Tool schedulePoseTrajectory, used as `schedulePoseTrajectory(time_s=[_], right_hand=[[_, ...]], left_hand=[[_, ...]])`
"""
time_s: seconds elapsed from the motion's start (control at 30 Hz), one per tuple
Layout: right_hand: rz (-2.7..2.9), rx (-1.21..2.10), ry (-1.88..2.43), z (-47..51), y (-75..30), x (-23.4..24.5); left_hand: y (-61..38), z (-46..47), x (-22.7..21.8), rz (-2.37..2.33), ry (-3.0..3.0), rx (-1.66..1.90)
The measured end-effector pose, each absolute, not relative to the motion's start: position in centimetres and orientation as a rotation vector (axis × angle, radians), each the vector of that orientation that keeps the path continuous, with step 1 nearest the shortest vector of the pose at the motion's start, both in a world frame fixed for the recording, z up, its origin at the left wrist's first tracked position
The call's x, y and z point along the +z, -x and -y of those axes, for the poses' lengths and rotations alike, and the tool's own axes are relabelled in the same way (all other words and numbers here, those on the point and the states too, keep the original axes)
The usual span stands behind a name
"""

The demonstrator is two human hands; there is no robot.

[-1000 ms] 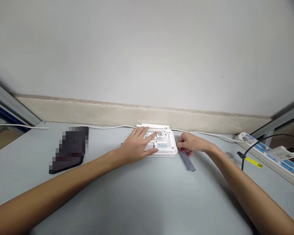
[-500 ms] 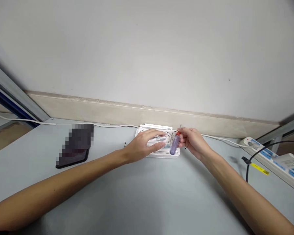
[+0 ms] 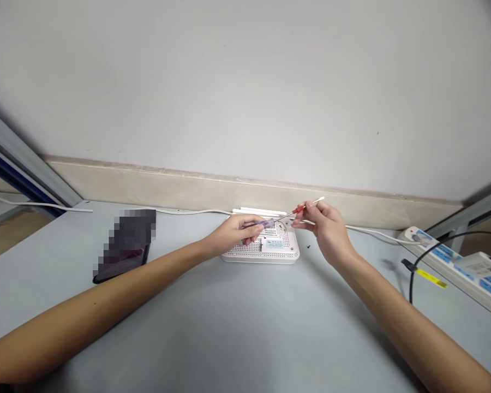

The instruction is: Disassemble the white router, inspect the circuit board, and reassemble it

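My left hand (image 3: 238, 232) is closed around the clear purple handle (image 3: 268, 224) of a screwdriver, just over the white router. My right hand (image 3: 322, 221) pinches the red collar (image 3: 298, 209) on the screwdriver's metal shaft (image 3: 285, 216), whose other end sticks out up and to the right. The shaft reaches the handle's end; whether it is seated inside, I cannot tell. Below lies the router (image 3: 278, 254), its vented, labelled face up and antennas folded at the back. My left hand hides part of it. A small dark screw (image 3: 308, 246) rests on the table right of the router.
A black phone-like device (image 3: 125, 245), partly pixelated, lies at left on the grey table (image 3: 213, 327). At right stands a white power strip (image 3: 454, 262) with a black cable (image 3: 412, 284) and yellow tag (image 3: 431, 278). A white cord (image 3: 188, 211) runs along the wall.
The screwdriver has swung from near upright to slanting sideways. My left hand, open over the router before, has closed on its handle. My right hand still holds the red collar, slightly farther right.
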State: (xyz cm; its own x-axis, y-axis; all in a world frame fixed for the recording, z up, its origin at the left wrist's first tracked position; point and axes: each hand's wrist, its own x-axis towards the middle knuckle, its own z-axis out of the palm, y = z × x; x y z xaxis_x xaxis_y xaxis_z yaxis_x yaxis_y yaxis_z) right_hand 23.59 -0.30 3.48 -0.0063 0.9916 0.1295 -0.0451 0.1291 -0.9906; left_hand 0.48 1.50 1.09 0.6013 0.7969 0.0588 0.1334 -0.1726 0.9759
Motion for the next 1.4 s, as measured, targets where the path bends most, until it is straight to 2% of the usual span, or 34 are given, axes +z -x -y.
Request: schedulePoseTrajectory(time_s=[0.17, 0.3, 0.43, 0.83, 1.17, 1.4], right_hand=[[1.576, 0.839, 1.181, 0.9, -24.2, 4.6], [2.141, 0.539, 1.334, 1.3, -24.4, 5.2], [2.476, 0.588, 1.243, 1.3, -24.5, 5.3], [2.566, 0.394, 1.16, 2.1, -23.8, 5.2], [2.096, 0.79, 1.13, 2.1, -24.0, 4.9], [2.154, 0.703, 1.206, 2.0, -23.2, 3.9]], left_hand=[[-0.3, -1.5, 1.0, -0.767, -1.696, 0.704], [-0.2, -1.7, 0.8, -0.739, -1.705, 0.708], [-0.1, -1.7, 0.9, -0.745, -1.748, 0.684], [-0.4, -0.7, 1.7, -0.84, -1.953, 0.601], [-0.2, -0.8, 1.8, -0.826, -1.893, 0.604], [-0.2, -1.0, 1.6, -0.782, -1.934, 0.582]])
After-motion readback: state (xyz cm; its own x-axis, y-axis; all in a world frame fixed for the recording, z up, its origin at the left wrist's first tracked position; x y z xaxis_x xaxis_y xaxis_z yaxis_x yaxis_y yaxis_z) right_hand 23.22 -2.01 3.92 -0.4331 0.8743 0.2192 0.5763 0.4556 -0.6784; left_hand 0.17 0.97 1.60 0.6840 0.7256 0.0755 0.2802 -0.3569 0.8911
